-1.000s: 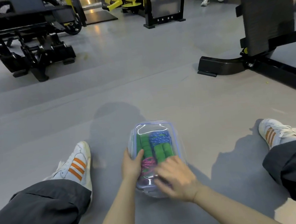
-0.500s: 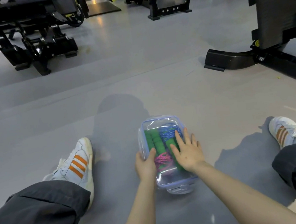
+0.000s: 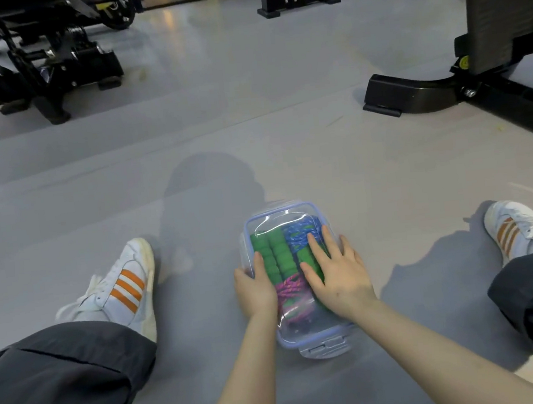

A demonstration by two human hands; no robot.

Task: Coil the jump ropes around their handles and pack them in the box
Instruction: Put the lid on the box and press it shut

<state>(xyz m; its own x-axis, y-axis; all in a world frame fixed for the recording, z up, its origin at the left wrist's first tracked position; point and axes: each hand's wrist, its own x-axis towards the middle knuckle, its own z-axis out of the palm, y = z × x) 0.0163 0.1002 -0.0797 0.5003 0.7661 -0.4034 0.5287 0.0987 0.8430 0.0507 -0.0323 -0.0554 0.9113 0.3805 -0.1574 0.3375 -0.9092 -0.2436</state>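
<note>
On the box (image 3: 280,209) (jump ropes (image 3: 272,254) inside) the right hand (image 3: 340,276) lies flat, fingers (image 3: 316,247) straight; the left hand (image 3: 255,290) grips its side.

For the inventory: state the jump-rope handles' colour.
The handles are green; head view shows it best.

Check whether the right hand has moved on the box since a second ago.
Yes. Against the box, the right hand moved away from the person: from its near end to flat over the middle, fingers reaching the blue rope.
</note>
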